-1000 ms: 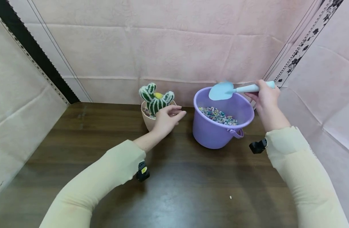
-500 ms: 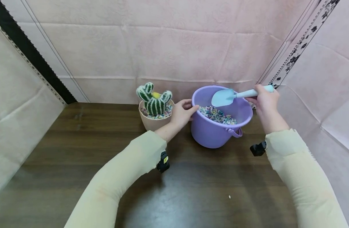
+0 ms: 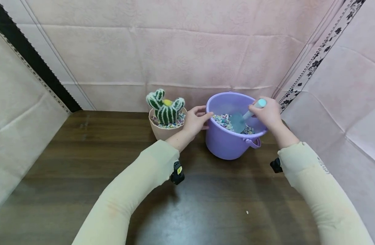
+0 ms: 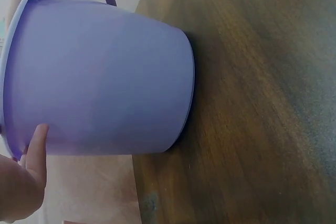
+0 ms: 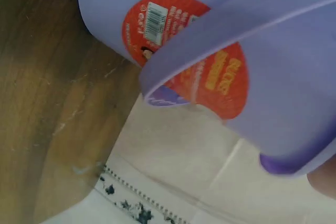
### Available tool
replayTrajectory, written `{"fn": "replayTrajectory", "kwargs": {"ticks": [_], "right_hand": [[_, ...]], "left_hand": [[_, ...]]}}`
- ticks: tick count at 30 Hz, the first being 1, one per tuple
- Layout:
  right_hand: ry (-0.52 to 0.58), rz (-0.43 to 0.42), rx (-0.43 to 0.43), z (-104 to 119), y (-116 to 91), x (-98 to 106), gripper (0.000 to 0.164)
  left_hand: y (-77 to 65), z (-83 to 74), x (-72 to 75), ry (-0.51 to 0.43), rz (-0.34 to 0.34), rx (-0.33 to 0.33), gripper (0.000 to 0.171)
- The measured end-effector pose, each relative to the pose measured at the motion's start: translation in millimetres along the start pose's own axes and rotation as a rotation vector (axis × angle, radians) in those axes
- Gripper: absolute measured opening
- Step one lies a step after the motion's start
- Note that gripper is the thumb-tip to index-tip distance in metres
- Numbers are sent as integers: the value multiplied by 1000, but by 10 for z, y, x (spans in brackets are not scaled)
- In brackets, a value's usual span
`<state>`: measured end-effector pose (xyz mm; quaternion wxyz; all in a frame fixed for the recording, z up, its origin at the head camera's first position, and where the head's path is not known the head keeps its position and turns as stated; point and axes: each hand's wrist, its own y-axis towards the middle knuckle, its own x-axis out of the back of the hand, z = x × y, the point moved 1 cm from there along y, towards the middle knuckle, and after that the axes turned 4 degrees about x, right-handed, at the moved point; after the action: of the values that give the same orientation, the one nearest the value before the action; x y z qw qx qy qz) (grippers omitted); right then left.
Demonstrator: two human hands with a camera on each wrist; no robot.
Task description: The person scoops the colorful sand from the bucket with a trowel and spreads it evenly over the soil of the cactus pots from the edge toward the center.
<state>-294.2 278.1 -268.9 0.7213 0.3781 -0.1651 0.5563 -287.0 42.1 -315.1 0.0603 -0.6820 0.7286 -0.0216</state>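
Observation:
A purple bucket [image 3: 225, 144] stands on the table, part-filled with small multicoloured pebbles [image 3: 223, 120]. My left hand [image 3: 194, 122] holds its left rim; in the left wrist view a finger [image 4: 38, 153] lies against the outer wall. With my right hand [image 3: 268, 110] I grip the handle of a light blue garden trowel [image 3: 237, 123], whose blade points down into the pebbles inside the bucket. The blade's tip is hidden among them. To the left of the bucket is a beige pot [image 3: 162, 132] with a knitted green-and-white cactus [image 3: 167, 114] and pebbles around its base.
Pale cloth walls [image 3: 187, 54] close off the back and both sides of the wooden table [image 3: 212, 194]. One white pebble [image 3: 247, 212] lies near the front. The bucket's handle [image 5: 210, 40] hangs down over an orange label [image 5: 226, 85].
My left hand has moved right from the cactus pot to the bucket's rim. My right hand has tipped the trowel and lowered its blade from above the bucket into the pebbles.

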Motion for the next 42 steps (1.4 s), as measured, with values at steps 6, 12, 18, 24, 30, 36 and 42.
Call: {"fn": "replayTrajectory", "kwargs": {"ticks": [6,12,18,24,30,36,42], "right_hand": [[65,153,-14,121,-55,-20,13],[243,189,-129,166,-79,4,9],[582,69,-305,149,-55,-67,8],[717,-31,-446,112,-64,-88,9],[847,-75,-487,126,-62,-35,11],[1001,-135,-534,111,-22,27,10],[1133,-149,-597,108,-17,92,11]], "left_hand": [[-24,-3,15,9,-10,4,42],[-28,-2,20,8,-12,10,41],[-31,-17,20,9,-13,11,41],[-45,-20,-4,10,-5,28,42],[-44,-26,-17,13,-5,19,41],[-39,-35,-31,8,-3,15,42],[-47,-51,-31,0,-2,26,42]]}}
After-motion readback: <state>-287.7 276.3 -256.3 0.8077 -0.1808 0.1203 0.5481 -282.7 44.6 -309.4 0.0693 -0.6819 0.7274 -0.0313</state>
